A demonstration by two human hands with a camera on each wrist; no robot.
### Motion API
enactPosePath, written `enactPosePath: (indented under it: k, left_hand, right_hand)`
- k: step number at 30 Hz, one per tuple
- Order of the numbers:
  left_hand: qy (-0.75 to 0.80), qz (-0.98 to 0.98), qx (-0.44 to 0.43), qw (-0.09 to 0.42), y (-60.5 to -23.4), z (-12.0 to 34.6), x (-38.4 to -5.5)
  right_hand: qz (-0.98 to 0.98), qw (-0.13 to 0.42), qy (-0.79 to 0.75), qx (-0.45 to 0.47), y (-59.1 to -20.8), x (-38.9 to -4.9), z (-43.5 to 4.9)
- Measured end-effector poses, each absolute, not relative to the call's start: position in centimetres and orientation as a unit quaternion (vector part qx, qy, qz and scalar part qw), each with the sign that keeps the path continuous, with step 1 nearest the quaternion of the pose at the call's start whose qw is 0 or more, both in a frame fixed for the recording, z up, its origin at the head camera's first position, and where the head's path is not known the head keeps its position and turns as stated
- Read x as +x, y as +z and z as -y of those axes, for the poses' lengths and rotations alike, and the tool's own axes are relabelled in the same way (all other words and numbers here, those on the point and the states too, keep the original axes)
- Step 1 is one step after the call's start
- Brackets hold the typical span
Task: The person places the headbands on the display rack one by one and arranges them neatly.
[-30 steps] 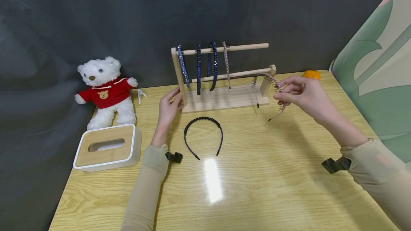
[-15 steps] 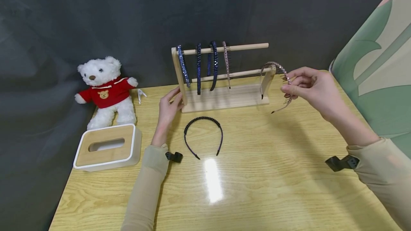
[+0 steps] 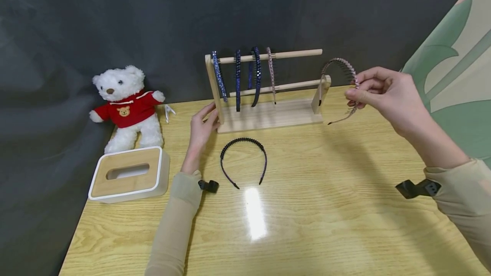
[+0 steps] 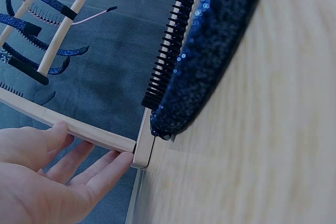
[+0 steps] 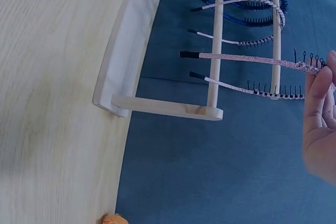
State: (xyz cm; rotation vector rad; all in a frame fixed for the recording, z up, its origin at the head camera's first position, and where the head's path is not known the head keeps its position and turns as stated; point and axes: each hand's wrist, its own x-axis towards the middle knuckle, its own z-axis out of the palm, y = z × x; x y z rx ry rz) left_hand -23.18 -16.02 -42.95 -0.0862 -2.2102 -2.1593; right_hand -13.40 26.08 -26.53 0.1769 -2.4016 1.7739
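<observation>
In the head view my right hand (image 3: pixel 399 97) pinches a pink braided headband (image 3: pixel 345 61) with small teeth, raised just beyond the right end of a wooden headband rack (image 3: pixel 268 118). In the right wrist view this headband (image 5: pixel 236 57) overlaps the rack's two rods. My left hand (image 3: pixel 203 129) grips the rack's left post, thumb on one side and fingers behind it, as the left wrist view shows. From the upper rod hang a glittery blue headband (image 3: pixel 219 78), dark blue ones (image 3: pixel 257 76) and another pink headband (image 3: pixel 271 71). A black toothed headband (image 3: pixel 243 140) lies on the table before the rack.
At left a white teddy bear (image 3: pixel 124 110) in a red sweater sits behind a tissue box (image 3: pixel 165 173) with a wooden lid. A small white clip (image 3: pixel 168 113) lies beside the bear. An orange object (image 5: pixel 114 219) shows at the right wrist view's bottom. Dark cloth (image 3: pixel 172 20) backs the table.
My right hand has lifted the pink headband up and to the right, from before the rack's right post to above and beyond it. The left hand stays on the left post.
</observation>
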Motion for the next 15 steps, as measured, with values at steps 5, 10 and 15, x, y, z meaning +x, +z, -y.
enactPosePath:
  k: [5,10,15]
  left_hand:
    - [-0.699,0.714,-0.03,0.025,-42.96,16.0,-23.36]
    - [-0.697,0.716,-0.033,0.028,-42.96,15.98,-23.41]
    - [-0.695,0.718,-0.033,0.031,-42.96,16.06,-23.24]
  right_hand:
    - [0.782,0.083,0.614,0.07,-26.08,-13.58,-26.39]
    - [0.755,0.088,0.646,0.074,-25.79,-13.83,-26.61]
    - [0.72,0.09,0.683,0.083,-25.67,-14.18,-26.76]
